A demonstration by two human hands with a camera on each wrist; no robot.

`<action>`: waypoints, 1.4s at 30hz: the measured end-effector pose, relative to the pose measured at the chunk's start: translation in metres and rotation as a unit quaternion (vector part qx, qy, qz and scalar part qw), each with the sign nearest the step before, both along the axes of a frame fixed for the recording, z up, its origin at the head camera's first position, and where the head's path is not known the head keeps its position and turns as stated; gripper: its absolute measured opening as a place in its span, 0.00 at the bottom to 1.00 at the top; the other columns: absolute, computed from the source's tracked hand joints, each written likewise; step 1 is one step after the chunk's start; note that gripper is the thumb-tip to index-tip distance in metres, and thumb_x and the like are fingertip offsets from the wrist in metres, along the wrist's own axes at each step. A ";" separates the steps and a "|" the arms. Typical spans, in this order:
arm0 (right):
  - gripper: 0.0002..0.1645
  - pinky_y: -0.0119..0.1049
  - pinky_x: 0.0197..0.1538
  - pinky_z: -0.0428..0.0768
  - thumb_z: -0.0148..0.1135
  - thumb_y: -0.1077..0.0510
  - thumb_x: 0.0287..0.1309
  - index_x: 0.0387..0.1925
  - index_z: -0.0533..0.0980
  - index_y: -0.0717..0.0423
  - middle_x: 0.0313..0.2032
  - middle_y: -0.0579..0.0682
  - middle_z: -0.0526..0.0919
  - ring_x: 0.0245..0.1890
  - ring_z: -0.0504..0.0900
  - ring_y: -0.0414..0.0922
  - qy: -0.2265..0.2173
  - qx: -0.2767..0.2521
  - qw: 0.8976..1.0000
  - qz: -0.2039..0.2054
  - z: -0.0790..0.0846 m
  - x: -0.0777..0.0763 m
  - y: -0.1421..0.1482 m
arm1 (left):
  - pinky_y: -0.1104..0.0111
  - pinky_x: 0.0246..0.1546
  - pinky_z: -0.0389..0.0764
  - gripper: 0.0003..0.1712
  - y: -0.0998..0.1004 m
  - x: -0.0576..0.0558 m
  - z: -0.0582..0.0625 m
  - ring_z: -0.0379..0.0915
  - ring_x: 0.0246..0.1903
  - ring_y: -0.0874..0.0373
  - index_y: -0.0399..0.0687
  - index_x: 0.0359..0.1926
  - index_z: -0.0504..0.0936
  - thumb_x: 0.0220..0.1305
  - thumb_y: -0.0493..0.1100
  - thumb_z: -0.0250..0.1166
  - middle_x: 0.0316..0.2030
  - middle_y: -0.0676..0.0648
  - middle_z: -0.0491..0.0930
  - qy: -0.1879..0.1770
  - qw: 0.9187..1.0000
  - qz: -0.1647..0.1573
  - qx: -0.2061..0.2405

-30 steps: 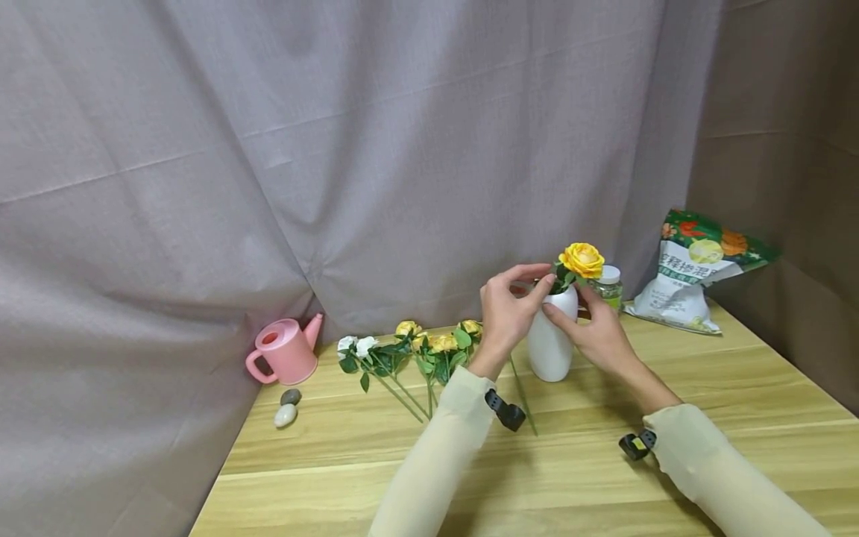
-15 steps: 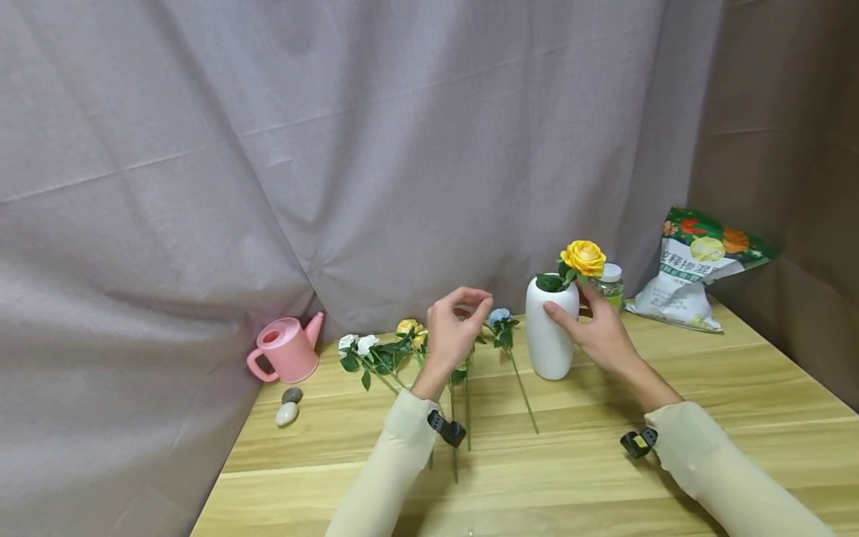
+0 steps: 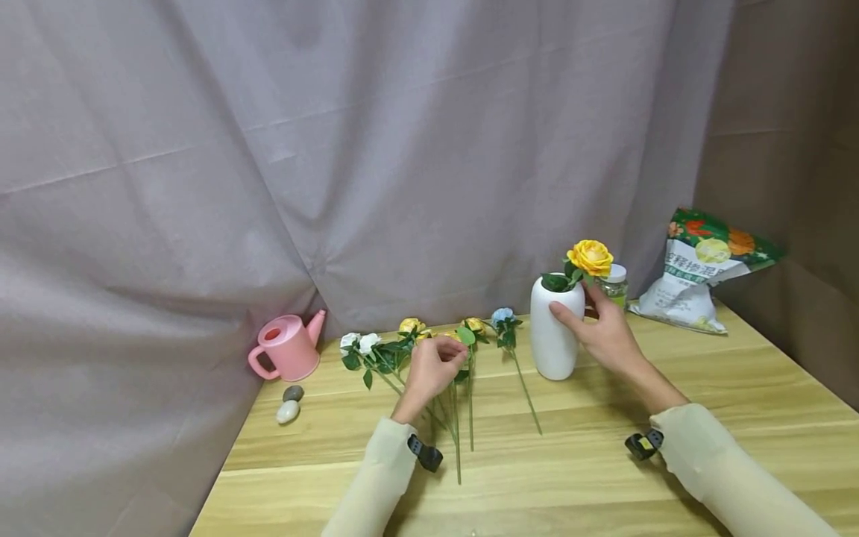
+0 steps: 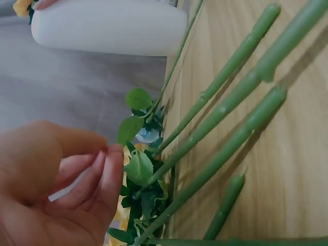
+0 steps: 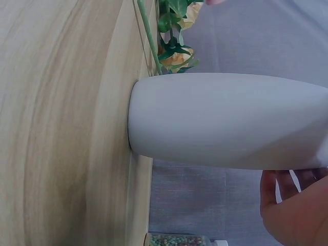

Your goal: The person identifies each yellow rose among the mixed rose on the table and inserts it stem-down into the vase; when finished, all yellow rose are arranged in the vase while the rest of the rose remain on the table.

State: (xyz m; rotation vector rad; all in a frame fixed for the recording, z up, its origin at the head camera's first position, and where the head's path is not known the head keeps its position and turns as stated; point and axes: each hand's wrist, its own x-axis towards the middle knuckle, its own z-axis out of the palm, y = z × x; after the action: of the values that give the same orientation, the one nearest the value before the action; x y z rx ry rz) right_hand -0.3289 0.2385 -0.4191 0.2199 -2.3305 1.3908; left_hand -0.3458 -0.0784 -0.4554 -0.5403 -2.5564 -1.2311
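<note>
My right hand (image 3: 607, 332) holds a white vase (image 3: 555, 343) near its mouth, thumb on the front and the other fingers behind. The vase stands upright on the table, with one yellow rose (image 3: 590, 257) leaning right out of its top. To the left, my left hand (image 3: 429, 371) hovers over several yellow roses (image 3: 411, 326) lying with their green stems toward me. Its fingers are loosely curled with nothing between them; in the left wrist view the fingertips (image 4: 117, 149) are right at the green leaves (image 4: 139, 168).
A blue flower (image 3: 502, 318) lies between the yellow roses and the vase. White flowers (image 3: 368, 343) lie farther left, near a pink watering can (image 3: 288, 350) and two stones (image 3: 288, 412). Behind the vase stand a lidded jar (image 3: 614, 287) and a printed bag (image 3: 684, 291).
My left hand has left the vase mouth and moved left and down to the lying yellow roses. The right hand stays on the vase, and the rose remains in it.
</note>
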 end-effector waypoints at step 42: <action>0.43 0.58 0.60 0.77 0.62 0.35 0.64 0.72 0.62 0.51 0.61 0.59 0.76 0.60 0.76 0.58 -0.010 0.004 1.000 0.004 0.001 0.002 0.001 | 0.61 0.34 0.88 0.12 0.017 0.020 -0.007 0.84 0.22 0.64 0.41 0.47 0.86 0.61 0.37 0.71 0.31 0.46 0.89 -0.077 0.997 -0.022 -0.006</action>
State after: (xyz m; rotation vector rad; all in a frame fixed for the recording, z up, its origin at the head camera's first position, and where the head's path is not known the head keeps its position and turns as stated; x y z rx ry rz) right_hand -0.3268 0.2400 -0.4177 0.2192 -2.3546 1.3953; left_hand -0.3262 -0.0616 -0.4626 -0.5252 -2.6930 -1.3207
